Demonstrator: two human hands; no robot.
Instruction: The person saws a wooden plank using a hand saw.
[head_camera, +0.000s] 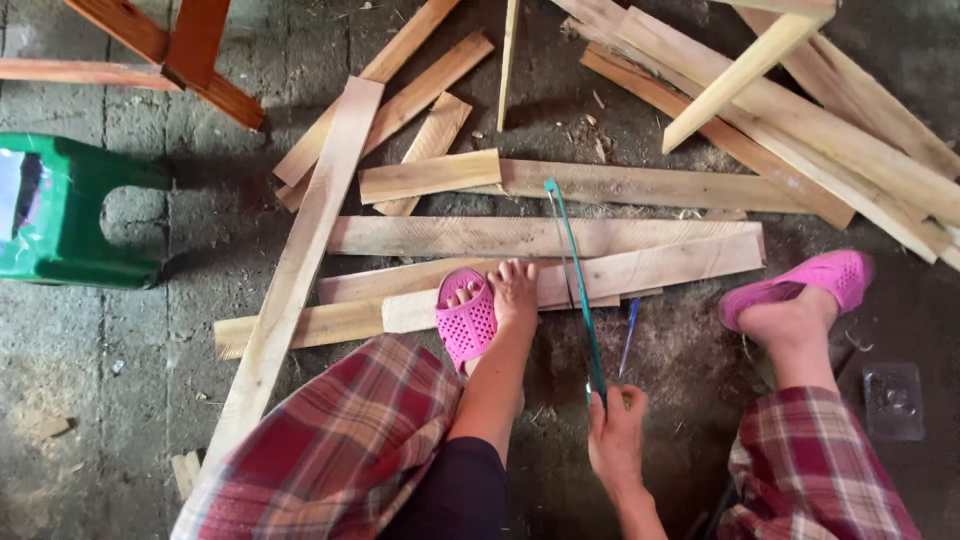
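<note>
My right hand (617, 432) is closed tight around the handle of a green saw (575, 285). The thin blade runs up and away from me and lies across a light wood plank (640, 268) on the floor. My left hand (514, 292) is flat on that same plank, fingers spread open and pressing down, just beside the blade. My foot in a pink sandal (466, 322) stands on the plank too, touching my left hand. My other pink sandal (800, 285) is off to the right, well apart from the saw.

There is a bare patch of dusty floor (680, 360) near me, between the plank and my knees. More planks lie just behind the one under the saw, close together, and a big pile of wood (800, 120) fills the top right. One long board (300, 265) slants down the left side.

A green plastic stool (70, 215) sits at the left edge, with bare floor around it. A small clear plastic tray (893, 400) lies on the floor at the right; I cannot tell if anything is in it.
</note>
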